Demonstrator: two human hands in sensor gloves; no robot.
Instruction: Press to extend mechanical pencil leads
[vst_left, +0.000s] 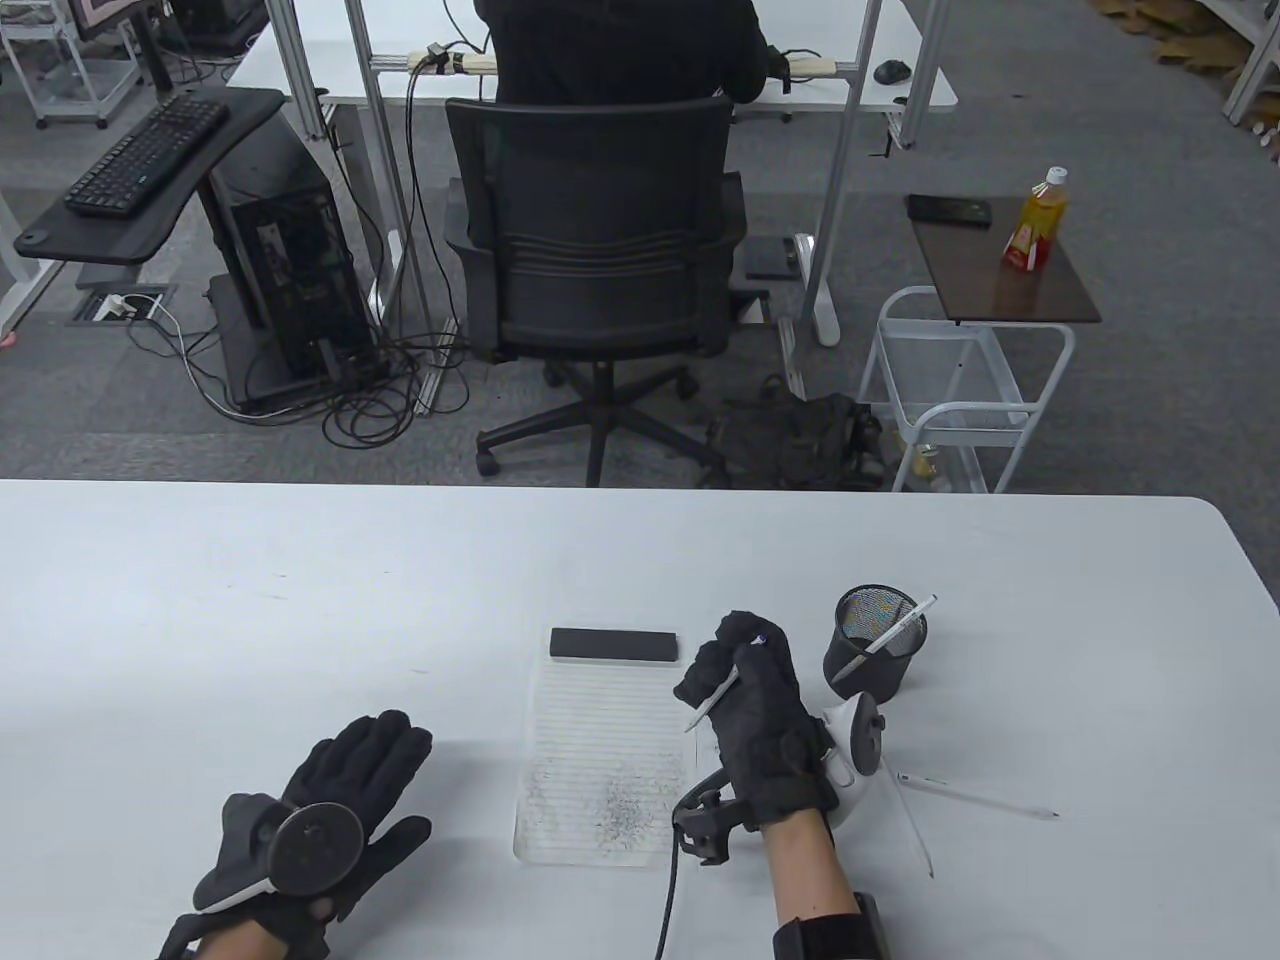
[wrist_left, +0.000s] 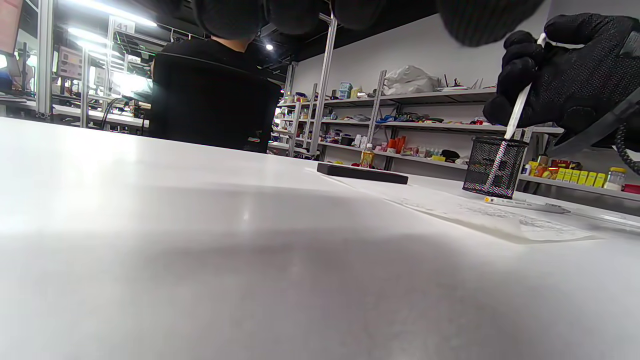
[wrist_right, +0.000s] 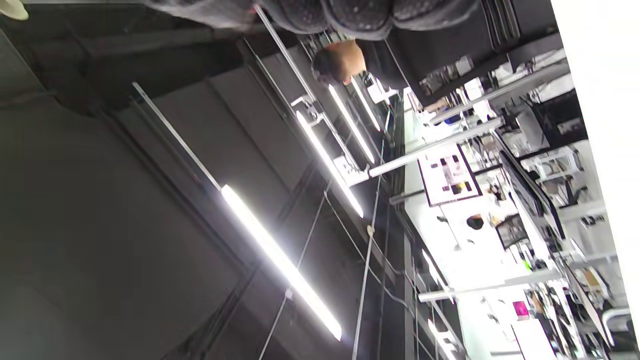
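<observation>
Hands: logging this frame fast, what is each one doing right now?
Left hand: open, flat on the table, holding nothing.
Right hand: closed around a white mechanical pencil, tip down over the paper.

Black office chair (vst_left: 600, 270) beyond table; keyboard (vst_left: 148, 155) far left; bottle (vst_left: 1037, 220) on side cart.

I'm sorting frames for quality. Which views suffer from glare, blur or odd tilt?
Table view: evenly lit and sharp, soft shadows under the right hand and pen cup. Left wrist view: ceiling-light glare across the table, whose near surface is blurred; the pencil stays fairly clear. Right wrist view: heavily tilted, ceiling strip lights blown out.
</observation>
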